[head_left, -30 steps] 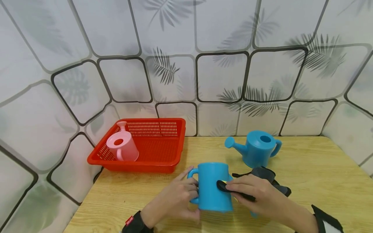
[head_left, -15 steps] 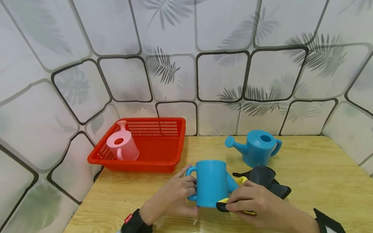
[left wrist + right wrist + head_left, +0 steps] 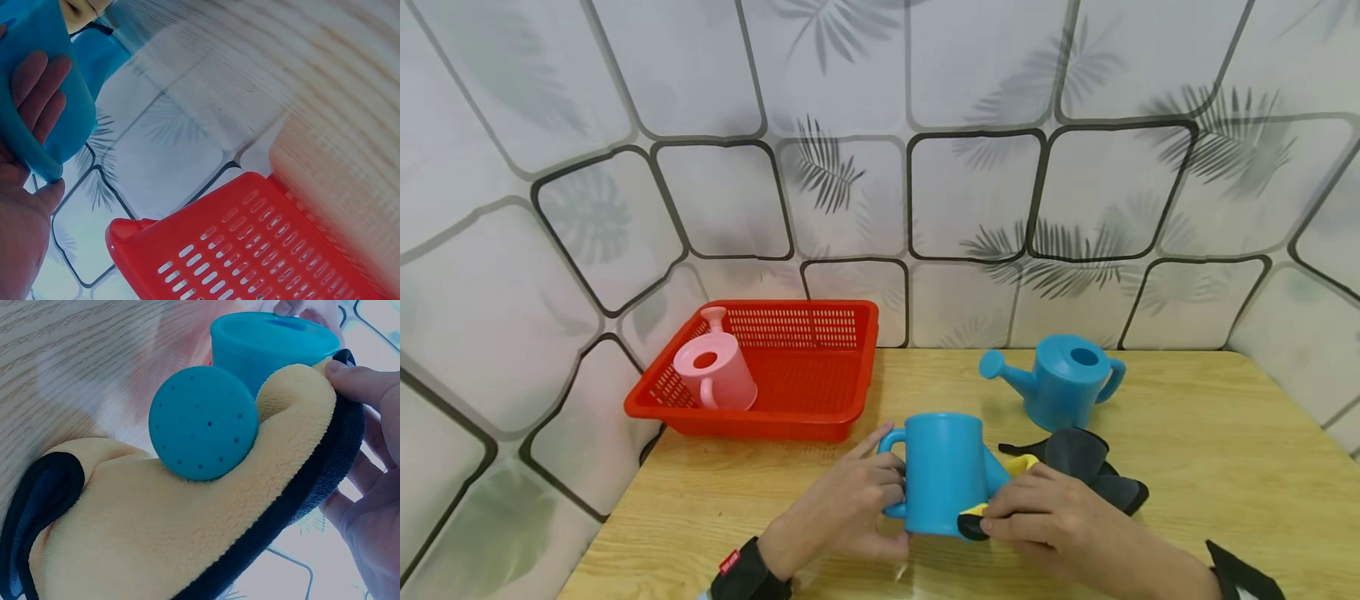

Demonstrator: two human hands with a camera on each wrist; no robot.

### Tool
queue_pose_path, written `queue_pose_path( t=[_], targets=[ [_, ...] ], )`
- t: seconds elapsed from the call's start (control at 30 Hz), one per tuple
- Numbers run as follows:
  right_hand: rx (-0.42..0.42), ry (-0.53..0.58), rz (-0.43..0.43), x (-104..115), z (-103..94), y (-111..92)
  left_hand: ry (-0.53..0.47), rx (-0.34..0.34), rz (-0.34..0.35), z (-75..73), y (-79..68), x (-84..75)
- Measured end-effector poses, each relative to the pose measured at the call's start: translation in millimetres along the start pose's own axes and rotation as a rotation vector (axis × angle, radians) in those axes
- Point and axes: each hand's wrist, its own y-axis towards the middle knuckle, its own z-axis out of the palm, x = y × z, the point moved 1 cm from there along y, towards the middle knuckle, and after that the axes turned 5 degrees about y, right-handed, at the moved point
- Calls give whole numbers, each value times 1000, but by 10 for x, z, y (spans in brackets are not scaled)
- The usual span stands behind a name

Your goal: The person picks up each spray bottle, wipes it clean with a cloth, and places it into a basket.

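A blue toy watering can [image 3: 943,473] is held above the front of the table. My left hand [image 3: 861,500] grips its handle, and in the left wrist view the fingers pass through the handle [image 3: 28,140] onto the can's side. My right hand [image 3: 1045,521] pinches a two-sided cloth [image 3: 150,531], yellow with a dark grey back, against the can's lower right edge. In the right wrist view the can's round perforated spout head [image 3: 204,423] lies against the yellow side. From the head, my right hand hides much of the spout.
A red basket [image 3: 752,427] at the back left holds a pink watering can [image 3: 718,375]. Another blue watering can [image 3: 1066,383] stands at the back right of the wooden table [image 3: 1217,467]. Part of the cloth spreads behind my right hand.
My right hand has moved the cloth from the middle of the can's side down to its lower right edge. The can has shifted slightly left, and my left hand keeps its grip.
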Motion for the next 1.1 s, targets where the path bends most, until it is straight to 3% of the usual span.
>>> queue_pose_path(
  t=[0.4, 0.77, 1.1],
  targets=[
    [-111, -65, 22, -116, 8, -6, -11, 6, 16, 12, -12, -34],
    [-209, -201, 211, -265, -30, -60, -33, 29, 39, 1, 5, -80],
    [-246, -252, 276, -363, -28, -66, -35, 13, 38, -13, 3, -85]
  ],
)
